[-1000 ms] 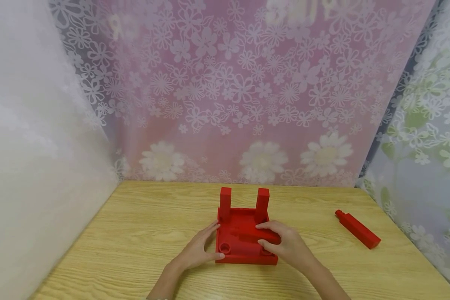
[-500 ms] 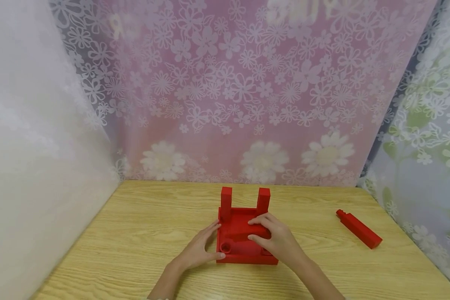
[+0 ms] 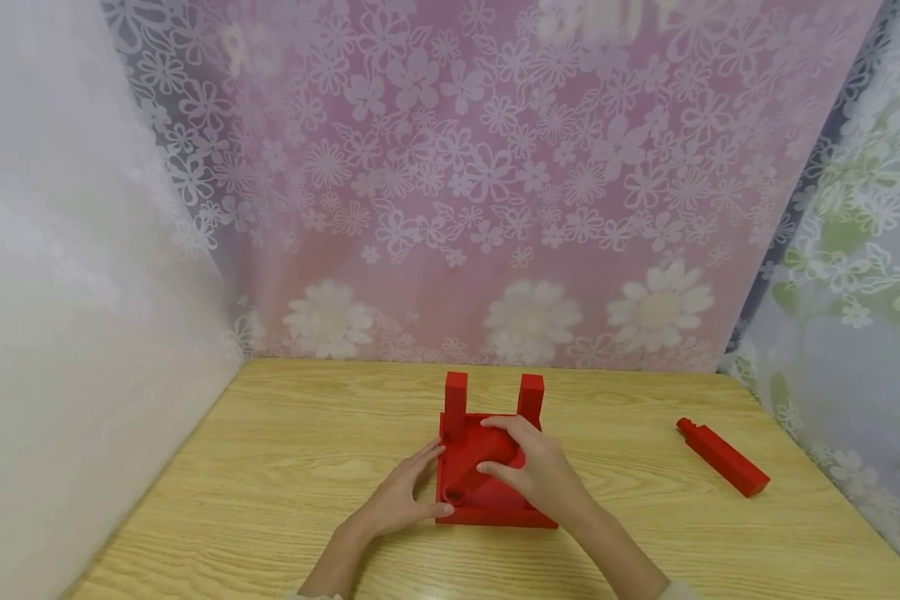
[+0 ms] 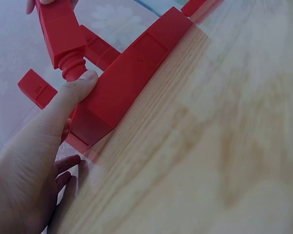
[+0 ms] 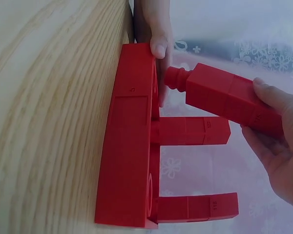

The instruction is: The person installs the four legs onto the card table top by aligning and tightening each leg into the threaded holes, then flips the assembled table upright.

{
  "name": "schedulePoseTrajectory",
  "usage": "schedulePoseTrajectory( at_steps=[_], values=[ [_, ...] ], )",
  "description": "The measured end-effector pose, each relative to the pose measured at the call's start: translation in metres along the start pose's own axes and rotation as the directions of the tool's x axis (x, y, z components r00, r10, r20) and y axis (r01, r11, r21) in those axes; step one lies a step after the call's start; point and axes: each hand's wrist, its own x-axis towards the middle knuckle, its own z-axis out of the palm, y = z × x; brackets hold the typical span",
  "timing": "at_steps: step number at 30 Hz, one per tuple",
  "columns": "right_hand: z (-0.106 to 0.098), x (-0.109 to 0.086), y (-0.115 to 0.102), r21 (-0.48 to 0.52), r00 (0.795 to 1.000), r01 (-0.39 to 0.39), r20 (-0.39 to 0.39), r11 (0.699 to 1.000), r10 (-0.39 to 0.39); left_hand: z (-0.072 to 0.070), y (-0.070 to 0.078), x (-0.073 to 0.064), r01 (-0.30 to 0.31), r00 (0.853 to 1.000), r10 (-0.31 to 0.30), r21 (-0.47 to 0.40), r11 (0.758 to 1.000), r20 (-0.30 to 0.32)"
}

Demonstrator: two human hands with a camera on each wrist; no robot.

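Observation:
A red square tabletop (image 3: pixel 498 517) lies underside up, with two red legs (image 3: pixel 456 407) standing from its far corners. My left hand (image 3: pixel 392 502) grips its near left corner, thumb over the front rim and fingers along the left side. Between thumb and fingers, my right hand (image 3: pixel 542 477) pinches a third red table leg (image 5: pixel 229 95). That leg is tilted, its ridged round peg (image 5: pixel 176 78) pointing at the near left socket. In the right wrist view a small gap shows between peg and tabletop. The right hand partly hides the far right leg in the head view.
Another red leg (image 3: pixel 723 458) lies on the wooden table (image 3: pixel 285 450) at the right, peg end pointing away. A floral pink curtain (image 3: pixel 420 192) hangs behind the table, with a pale sheet (image 3: pixel 90 292) at the left and a flowered one (image 3: pixel 847 350) at the right.
My right hand has moved left with the table leg and swung it round, so its peg now lies over the near left socket. The left hand stays on the tabletop.

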Motion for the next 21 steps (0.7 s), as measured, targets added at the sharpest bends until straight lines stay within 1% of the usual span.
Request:
schedulePoseTrajectory(
  at_steps=[3, 6, 13, 21],
  values=[
    [0.002, 0.004, -0.002, 0.008, 0.999, 0.029, 0.018, 1.000, -0.030, 0.000, 0.000, 0.000, 0.001, 1.000, -0.001, -0.001, 1.000, 0.001],
    [0.004, 0.006, -0.004, 0.021, 0.998, 0.032, 0.046, 0.999, -0.033, 0.000, 0.000, 0.001, 0.004, 1.000, -0.004, 0.003, 1.000, 0.002],
    [0.009, 0.010, -0.009, -0.056, 0.994, 0.029, 0.110, 0.998, -0.023, 0.000, 0.001, 0.001, 0.010, 1.000, -0.010, 0.009, 1.000, 0.001],
    [0.017, 0.013, -0.011, -0.063, 0.983, 0.016, 0.186, 0.998, -0.004, -0.001, 0.001, 0.000, 0.020, 1.000, -0.020, -0.002, 1.000, 0.001]
  ],
)
